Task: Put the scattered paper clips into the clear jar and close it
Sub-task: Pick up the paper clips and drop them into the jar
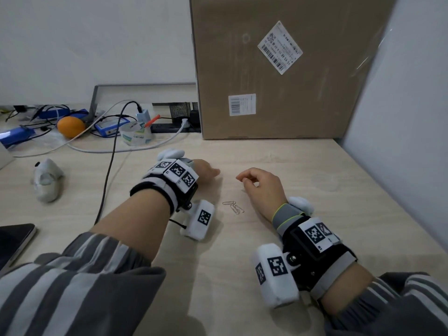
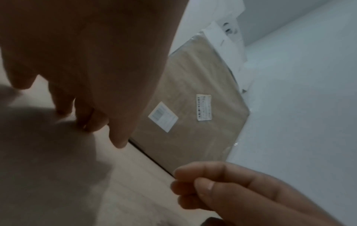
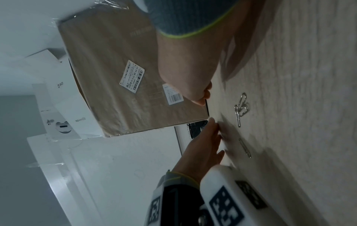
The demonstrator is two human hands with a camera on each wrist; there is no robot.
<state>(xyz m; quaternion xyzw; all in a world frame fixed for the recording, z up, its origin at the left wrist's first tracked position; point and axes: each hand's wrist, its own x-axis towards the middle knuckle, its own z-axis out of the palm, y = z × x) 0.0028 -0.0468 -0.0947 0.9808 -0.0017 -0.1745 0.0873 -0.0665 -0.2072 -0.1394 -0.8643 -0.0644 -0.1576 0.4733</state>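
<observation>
Several silver paper clips (image 1: 233,206) lie on the light wood table (image 1: 242,263), between my two wrists. In the right wrist view they show as a small cluster of clips (image 3: 241,107) and a single clip (image 3: 244,147) nearer the left hand. My left hand (image 1: 206,173) rests on the table just beyond them, with straight fingers (image 3: 210,134) touching the wood. My right hand (image 1: 257,185) rests to the right, fingers (image 2: 193,180) loosely curled, thumb against the forefinger, nothing seen in it. A faint clear round shape (image 1: 324,181) sits right of the right hand; I cannot tell if it is the jar or the lid.
A big cardboard box (image 1: 278,76) stands upright at the back. At the back left are a tape roll (image 1: 135,135), an orange (image 1: 70,126), cables and chargers. A black cable (image 1: 108,180) crosses the table, with a grey plush toy (image 1: 46,179) to its left. A tablet (image 1: 13,241) lies at the left edge, and a white wall (image 1: 400,141) bounds the right side.
</observation>
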